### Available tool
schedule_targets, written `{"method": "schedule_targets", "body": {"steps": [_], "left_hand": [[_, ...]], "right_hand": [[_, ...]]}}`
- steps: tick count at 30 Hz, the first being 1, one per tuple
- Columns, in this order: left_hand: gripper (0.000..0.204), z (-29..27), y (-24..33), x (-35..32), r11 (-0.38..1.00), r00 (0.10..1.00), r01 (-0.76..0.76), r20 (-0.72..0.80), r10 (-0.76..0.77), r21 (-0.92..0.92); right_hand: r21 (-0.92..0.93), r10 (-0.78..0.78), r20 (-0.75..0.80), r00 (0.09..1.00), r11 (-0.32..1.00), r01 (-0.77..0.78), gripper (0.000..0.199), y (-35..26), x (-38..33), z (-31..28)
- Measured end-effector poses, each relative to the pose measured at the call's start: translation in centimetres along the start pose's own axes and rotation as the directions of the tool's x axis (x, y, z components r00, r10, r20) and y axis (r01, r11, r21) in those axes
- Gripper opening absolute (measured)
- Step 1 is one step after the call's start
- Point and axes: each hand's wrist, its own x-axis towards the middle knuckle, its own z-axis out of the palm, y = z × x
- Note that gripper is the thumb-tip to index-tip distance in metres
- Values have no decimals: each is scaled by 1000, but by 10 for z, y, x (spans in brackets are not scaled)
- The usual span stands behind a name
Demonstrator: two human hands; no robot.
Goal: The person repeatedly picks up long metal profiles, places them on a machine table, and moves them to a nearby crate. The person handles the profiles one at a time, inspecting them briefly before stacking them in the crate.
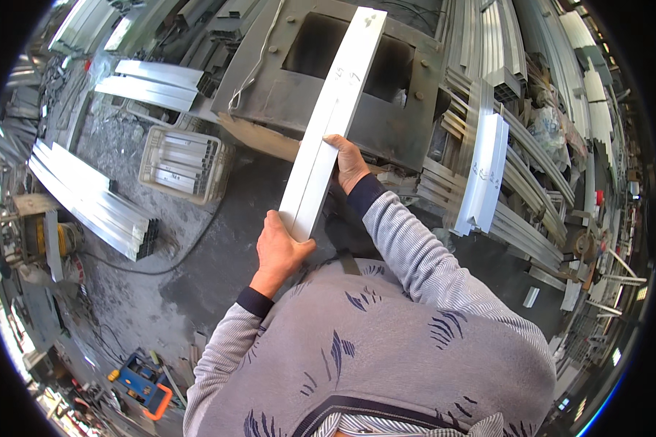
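Observation:
A long silvery metal profile (pixel 326 138) with handwritten marks slants up and away from my body, its far end over a dark steel machine table (pixel 270 91). My left hand (pixel 278 247) grips its near end, with the thumb on the near edge and the fingers along the left side. Farther up, my right hand (pixel 348 162) holds the right edge, thumb on the top face and fingers hidden beneath. The table has a rectangular dark opening, partly covered by the profile.
Left of the table stands a plastic crate (pixel 186 191) of short profiles. Long profiles (pixel 98 204) lie on the left floor, and a short marked profile (pixel 482 175) rests on racked bars at right. A dark cable (pixel 160 271) crosses the floor. A blue and orange tool (pixel 144 384) sits lower left.

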Motion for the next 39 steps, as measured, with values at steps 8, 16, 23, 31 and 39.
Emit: {"method": "schedule_targets", "body": {"steps": [8,16,23,31,39], "left_hand": [[73,-7,75,92,990,995,-81,-53,88,119],[82,-20,124,167,946,994,-71,-60,95,318],[83,8,63,104,977,999,-50,2,51,208],[83,18,-10,34,972,999,-4,47,-7,234],[81,21,-55,-11,965,999,-15,41,5,260]], "right_hand": [[-501,-414,-135,900,812,299,41,-55,88,13],[-488,-283,-133,950,853,186,55,-98,144,22],[-647,-271,-117,955,751,134,61,-35,75,-4],[-653,-236,-131,963,752,96,61,54,12,-8],[-699,-236,-75,969,705,117,69,106,-24,-20]]}}
